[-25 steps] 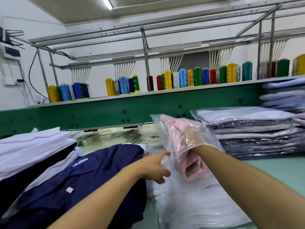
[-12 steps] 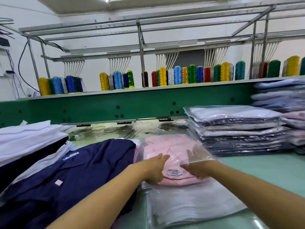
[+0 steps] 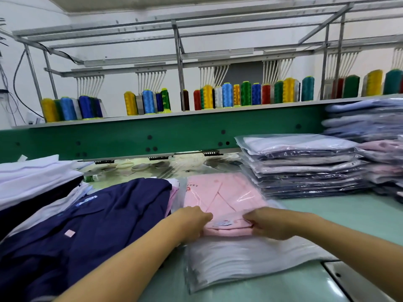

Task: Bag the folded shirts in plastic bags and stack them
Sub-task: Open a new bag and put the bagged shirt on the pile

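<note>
Head view looks down on a folded pink shirt (image 3: 220, 192) lying flat near the middle of the worktop (image 3: 353, 216), most of it already inside a clear plastic bag (image 3: 250, 198) whose glossy film throws a white glare across the soft, matte knit. The left hand (image 3: 193, 222) and right hand (image 3: 269, 224) sit at the two near corners of the shirt, fingers (image 3: 206, 215) curled and pinching its thick folded edge. Whether the film at the bag's mouth is caught in the pinch as well, I cannot tell. Holding both corners probably keeps the fold square while the garment is seated fully into the bag. The shirt rests on a pile of empty bags (image 3: 239, 260), thin, slippery, rectangular sheets fanned towards the person, likely kept there so the next one is directly to hand. Just left, touching the bag's edge, lies a navy shirt (image 3: 104, 214), limp and creased, with folded white shirts (image 3: 32, 177) beyond it, apparently the supply waiting to be bagged. To the right stands a neat stack of bagged shirts (image 3: 301, 166), flat packets with crinkled shiny edges, near enough for this one to be placed on top once sealed. Behind, a green beam (image 3: 152, 136) carries a shelf of bright thread cones (image 3: 226, 94)
</note>
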### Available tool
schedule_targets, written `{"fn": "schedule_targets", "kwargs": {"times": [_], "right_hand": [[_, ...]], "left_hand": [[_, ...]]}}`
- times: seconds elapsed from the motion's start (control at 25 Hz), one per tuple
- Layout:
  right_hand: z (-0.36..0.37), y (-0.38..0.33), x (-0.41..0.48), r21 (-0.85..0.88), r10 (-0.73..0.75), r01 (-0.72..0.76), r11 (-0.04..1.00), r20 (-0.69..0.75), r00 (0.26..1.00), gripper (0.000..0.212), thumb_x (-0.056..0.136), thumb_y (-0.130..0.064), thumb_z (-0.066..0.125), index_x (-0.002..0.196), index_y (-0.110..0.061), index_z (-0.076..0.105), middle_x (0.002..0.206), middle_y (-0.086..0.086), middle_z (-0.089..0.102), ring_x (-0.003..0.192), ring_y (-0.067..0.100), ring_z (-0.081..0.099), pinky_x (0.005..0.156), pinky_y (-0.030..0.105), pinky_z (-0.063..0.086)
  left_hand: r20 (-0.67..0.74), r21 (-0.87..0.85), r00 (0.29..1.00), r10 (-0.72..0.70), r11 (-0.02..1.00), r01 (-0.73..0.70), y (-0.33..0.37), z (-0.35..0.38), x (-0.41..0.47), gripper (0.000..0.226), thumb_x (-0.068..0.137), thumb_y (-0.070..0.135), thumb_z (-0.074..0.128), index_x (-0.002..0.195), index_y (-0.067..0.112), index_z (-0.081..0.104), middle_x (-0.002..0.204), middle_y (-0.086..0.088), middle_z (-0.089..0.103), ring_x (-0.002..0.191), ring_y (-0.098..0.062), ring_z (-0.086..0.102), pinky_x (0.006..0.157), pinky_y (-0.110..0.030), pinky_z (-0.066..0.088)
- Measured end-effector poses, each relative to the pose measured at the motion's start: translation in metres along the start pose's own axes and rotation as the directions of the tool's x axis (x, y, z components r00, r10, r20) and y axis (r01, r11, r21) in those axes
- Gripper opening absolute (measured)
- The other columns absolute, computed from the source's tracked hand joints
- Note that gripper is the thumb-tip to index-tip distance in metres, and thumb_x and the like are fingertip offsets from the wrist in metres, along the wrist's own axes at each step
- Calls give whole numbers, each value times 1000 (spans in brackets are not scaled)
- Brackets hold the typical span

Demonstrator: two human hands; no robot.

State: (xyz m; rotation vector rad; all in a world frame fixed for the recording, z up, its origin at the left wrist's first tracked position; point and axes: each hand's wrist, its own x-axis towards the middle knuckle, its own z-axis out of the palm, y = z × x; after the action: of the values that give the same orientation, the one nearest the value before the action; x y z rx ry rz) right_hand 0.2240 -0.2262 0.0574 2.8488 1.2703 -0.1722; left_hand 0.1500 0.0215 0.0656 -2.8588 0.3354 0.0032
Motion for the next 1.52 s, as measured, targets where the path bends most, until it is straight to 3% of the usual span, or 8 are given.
{"fn": "schedule_targets", "kwargs": {"times": [0.16, 0.28, 0.4, 0.64, 0.96, 1.16, 1.32, 1.52], "right_hand": [[-13, -1, -17, -115, -102, 67, 991, -332, 938, 10, 91, -34, 65, 98, -28, 66, 90, -15, 68, 80, 10, 58, 69, 30, 49], [-13, 15, -22, -265, -204, 62, 962, -550, 810, 42, 77, -66, 63, 101, -35, 48, 96, -20, 52, 81, 7, 46, 60, 24, 40], [3, 35, -21, -204, -63, -20, 979, -392, 918, 37, 79, -66, 59, 98, -38, 44, 101, -17, 47, 88, 11, 47, 67, 28, 41], [12, 54, -13, -166, -5, -45, 985, -291, 957, 22, 75, -5, 50, 68, -21, 36, 65, -5, 43, 64, 17, 36, 57, 34, 28], [0, 59, -22, 516, 6, -121, 848, 220, 976, 17, 71, -29, 52, 75, -27, 69, 72, -5, 56, 65, 13, 48, 59, 26, 39], [-14, 62, 5, 402, 176, -306, 863, 327, 928, 34, 87, -25, 46, 77, -9, 74, 66, 6, 70, 53, 21, 61, 50, 22, 46], [-20, 56, 61, 82, 397, -389, 918, -200, 896, 28, 93, -37, 48, 82, -15, 63, 80, 0, 65, 71, 21, 61, 64, 30, 47], [-8, 56, 144, 247, 426, -350, 904, -440, 790, 42, 96, -34, 44, 135, -21, 51, 137, 6, 54, 122, 29, 52, 95, 42, 47]], "left_hand": [[-21, 4, 1000, 3, 1000, -3, -4, 1, -3, 4, 95, 18, 49, 97, 15, 48, 103, -17, 56, 76, -31, 45, 62, -37, 35], [-43, 2, 999, -3, 1000, 4, -3, -2, -2, 12, 96, 24, 50, 89, 17, 45, 102, -16, 56, 76, -30, 45, 62, -36, 33], [-93, -5, 996, 12, 1000, -12, -4, -1, -2, 14, 98, 25, 49, 88, 14, 46, 93, -12, 52, 75, -30, 46, 61, -36, 33], [-128, 11, 985, 114, 994, -113, -9, -20, -1, 14, 92, 15, 52, 82, 18, 43, 89, 1, 47, 81, -24, 49, 72, -43, 47], [454, -267, 889, 50, 960, 83, -12, -23, -4, 23, 83, 11, 57, 103, 23, 60, 105, 2, 54, 87, -21, 55, 76, -36, 49], [543, -242, 839, -23, 953, 183, -13, -33, 31, 38, 87, -2, 42, 102, 11, 74, 101, -7, 73, 85, -20, 67, 76, -31, 56], [231, 12, 946, -229, 972, 233, -16, -27, 70, 16, 89, 2, 50, 100, 4, 60, 110, -17, 66, 89, -33, 62, 70, -34, 49], [28, -253, 906, -423, 874, 415, -28, -3, 138, 44, 97, 23, 45, 137, 6, 38, 141, -18, 43, 128, -36, 44, 100, -44, 40]]}}
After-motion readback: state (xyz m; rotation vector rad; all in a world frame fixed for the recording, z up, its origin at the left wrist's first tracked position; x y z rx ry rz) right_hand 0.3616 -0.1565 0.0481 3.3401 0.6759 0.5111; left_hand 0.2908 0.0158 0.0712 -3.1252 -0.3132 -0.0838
